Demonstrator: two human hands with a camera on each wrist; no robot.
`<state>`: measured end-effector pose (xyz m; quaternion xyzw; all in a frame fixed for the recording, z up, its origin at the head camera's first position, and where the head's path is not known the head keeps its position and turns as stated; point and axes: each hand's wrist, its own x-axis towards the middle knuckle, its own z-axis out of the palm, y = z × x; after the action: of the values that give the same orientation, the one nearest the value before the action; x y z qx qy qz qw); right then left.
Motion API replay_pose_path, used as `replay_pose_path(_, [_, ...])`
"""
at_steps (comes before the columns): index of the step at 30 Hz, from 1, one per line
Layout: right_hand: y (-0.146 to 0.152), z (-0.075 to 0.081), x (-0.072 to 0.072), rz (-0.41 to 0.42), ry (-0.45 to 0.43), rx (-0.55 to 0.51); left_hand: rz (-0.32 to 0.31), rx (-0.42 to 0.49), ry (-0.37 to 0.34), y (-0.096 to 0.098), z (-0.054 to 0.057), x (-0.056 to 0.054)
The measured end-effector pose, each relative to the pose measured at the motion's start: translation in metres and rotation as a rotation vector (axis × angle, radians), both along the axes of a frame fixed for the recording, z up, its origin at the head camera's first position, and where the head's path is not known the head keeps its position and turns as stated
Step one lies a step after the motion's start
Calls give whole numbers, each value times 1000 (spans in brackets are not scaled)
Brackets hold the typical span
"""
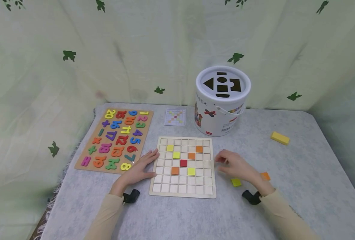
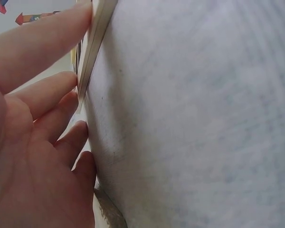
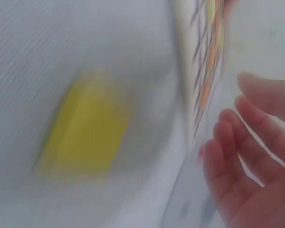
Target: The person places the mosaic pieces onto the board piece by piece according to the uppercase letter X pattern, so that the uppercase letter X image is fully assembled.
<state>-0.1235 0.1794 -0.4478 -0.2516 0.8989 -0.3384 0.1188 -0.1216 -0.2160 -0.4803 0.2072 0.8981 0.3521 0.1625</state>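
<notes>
A wooden grid board [image 1: 182, 192] lies flat on the table. Several yellow and orange squares and one red square [image 1: 183, 163] sit in its cells in crossing diagonals. My left hand [image 1: 139, 169] touches the board's left edge with spread, fairly straight fingers, seen close up in the left wrist view. Just off the right edge hovers my right hand [image 1: 236, 166], its fingers loosely bent and holding nothing. Below that hand lies a loose yellow square tile [image 1: 236, 182], large and blurred in the right wrist view. An orange tile [image 1: 265, 176] is partly hidden behind the right wrist.
A number puzzle board [image 1: 84, 166] lies to the left. Behind the grid is a small pattern card [image 1: 175, 117] with a coloured cross design. A white lidded bucket [image 1: 216, 116] stands at the back, and a yellow block [image 1: 280, 138] lies at the right.
</notes>
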Motion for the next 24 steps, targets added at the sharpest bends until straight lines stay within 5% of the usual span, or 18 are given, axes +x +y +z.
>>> replay_pose_path(11, [124, 0, 37, -171, -9, 117, -3, 8, 3, -1, -1, 1])
replay_pose_path(24, [121, -15, 37, -149, 90, 157, -1, -1, 8, -1, -2, 1])
